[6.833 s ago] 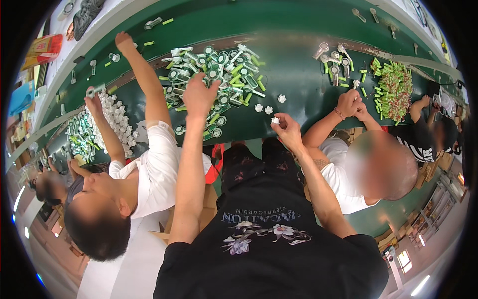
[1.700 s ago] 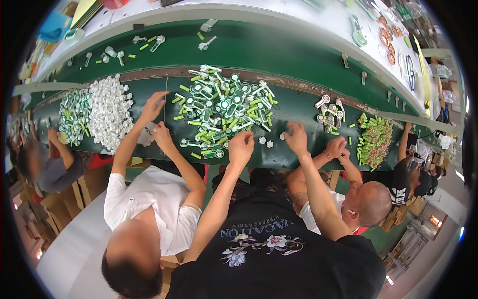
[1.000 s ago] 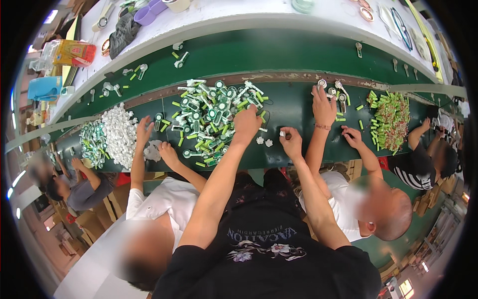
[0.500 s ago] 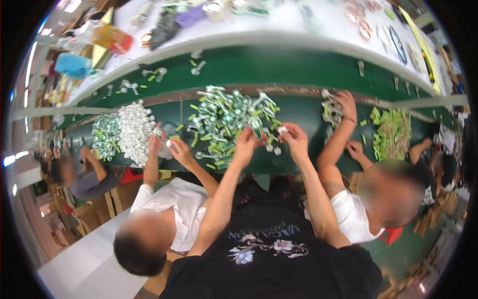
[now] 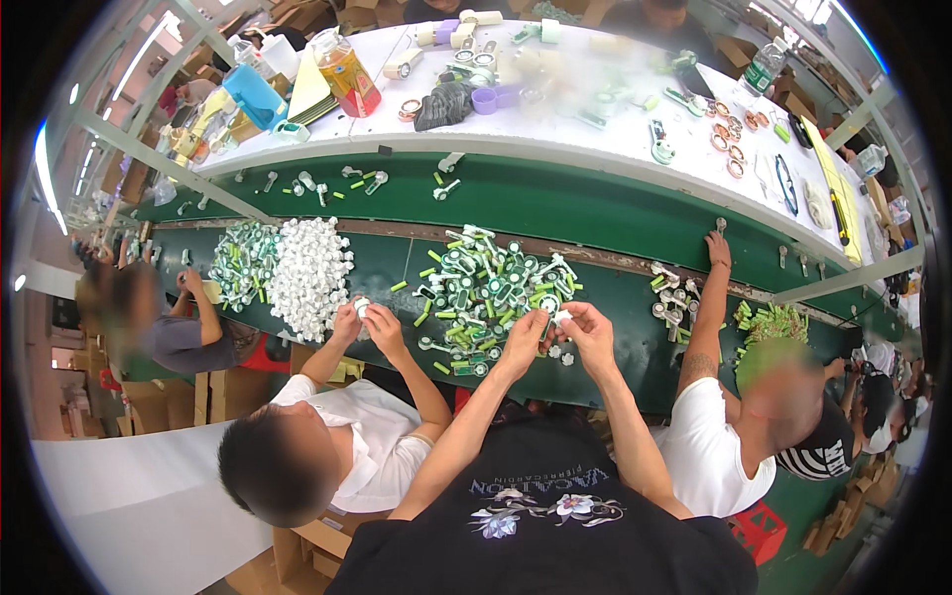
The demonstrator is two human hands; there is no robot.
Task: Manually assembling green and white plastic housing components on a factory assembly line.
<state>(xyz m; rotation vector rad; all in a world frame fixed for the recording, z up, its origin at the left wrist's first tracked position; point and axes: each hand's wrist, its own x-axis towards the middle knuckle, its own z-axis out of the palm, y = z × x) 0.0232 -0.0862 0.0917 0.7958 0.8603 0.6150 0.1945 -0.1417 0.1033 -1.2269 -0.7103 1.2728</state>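
Two bare hands meet over the near edge of the long green bench point(image 5: 595, 213), just right of a loose heap of small green-and-white plastic parts point(image 5: 491, 297). The left hand point(image 5: 523, 340) and the right hand point(image 5: 592, 332) are pinched together around one small white plastic piece point(image 5: 561, 317), which shows between the fingertips; both hands are closed on it, though how each finger sits is too small to tell. A few stray white pieces point(image 5: 561, 353) lie on the green surface just beneath the hands.

Judging by its look, the white piece is light, stiff moulded plastic, smooth enough to slip, so a fingertip pinch on its outer edges seems the safest hold. It is probably not fragile, but it could easily drop among the strays below.

To the left, a person in a white shirt point(image 5: 367, 451) works with both hands beside a mound of white plastic caps point(image 5: 309, 278), with a smaller green-and-white pile point(image 5: 241, 273) further left. To the right, another person in a white shirt point(image 5: 709, 456) reaches an arm up to the far rail of the bench, near a small cluster of parts point(image 5: 672, 293) and a bundle of green sticks point(image 5: 769, 322). Beyond, a white table point(image 5: 615, 139) carries bottles, tape rolls and tools.
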